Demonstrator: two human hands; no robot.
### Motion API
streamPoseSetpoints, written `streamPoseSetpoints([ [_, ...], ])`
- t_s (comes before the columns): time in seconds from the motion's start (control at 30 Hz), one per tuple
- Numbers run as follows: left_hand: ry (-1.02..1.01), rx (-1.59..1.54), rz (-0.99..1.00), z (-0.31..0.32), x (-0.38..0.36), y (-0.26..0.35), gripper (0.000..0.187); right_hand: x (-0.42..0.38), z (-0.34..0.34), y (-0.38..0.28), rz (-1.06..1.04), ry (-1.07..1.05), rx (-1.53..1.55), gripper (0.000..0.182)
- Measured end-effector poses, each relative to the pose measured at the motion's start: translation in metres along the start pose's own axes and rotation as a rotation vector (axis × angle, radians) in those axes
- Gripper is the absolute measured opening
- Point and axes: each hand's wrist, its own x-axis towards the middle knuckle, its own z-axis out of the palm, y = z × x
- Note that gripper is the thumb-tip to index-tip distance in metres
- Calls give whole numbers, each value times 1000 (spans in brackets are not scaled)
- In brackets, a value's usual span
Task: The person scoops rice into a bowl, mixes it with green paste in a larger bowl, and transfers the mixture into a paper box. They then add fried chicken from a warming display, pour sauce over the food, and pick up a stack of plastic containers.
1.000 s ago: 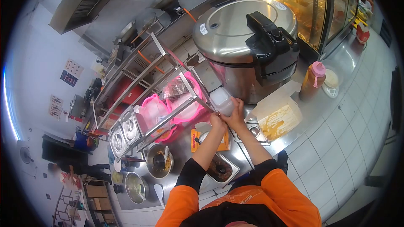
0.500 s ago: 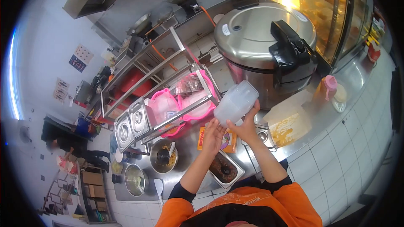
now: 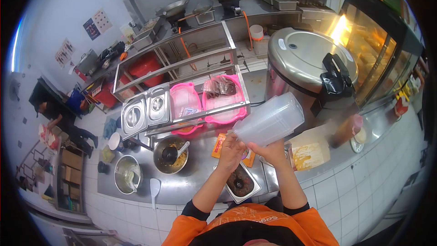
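A stack of clear plastic food containers [image 3: 272, 119] is held up and tilted in front of me, over the metal counter. My right hand [image 3: 272, 153] grips it from below, thumb along the near side. My left hand [image 3: 232, 151] has its fingers curled at the stack's left end, pinching the edge there. Below my hands stands a rectangular metal pan [image 3: 243, 183] of dark sauce with a ladle in it. An orange box [image 3: 220, 145] lies partly hidden behind my left hand.
A large steel rice cooker [image 3: 300, 64] stands beyond the stack. Metal bowls [image 3: 127, 173], a pot with a ladle [image 3: 170, 155] and a white rice paddle [image 3: 155, 189] are at left. Pink baskets [image 3: 221, 117] sit in the rack. Far left, another person [image 3: 68, 120] is bent forward.
The view has swung, showing more of the back counter. The stack is now turned with its long side showing, reaching further right. Both hands stay at it.
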Motion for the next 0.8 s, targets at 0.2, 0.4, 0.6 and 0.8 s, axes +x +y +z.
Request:
streamPoseSetpoints([
  [0.2, 29, 66, 76, 8, -2, 5, 42, -5, 4, -8, -3, 16, -101, 61],
  [0.4, -6, 17, -17, 7, -8, 11, 52, -9, 10, -21, -6, 64, -171, 57],
  [0.6, -93, 5, 9, 0, -12, 7, 66, -17, 12, -12, 76, 112, -26, 75],
  [0.8, -119, 97, -10, 6, -14, 25, 80, -23, 5, -8, 97, -77, -51, 80],
])
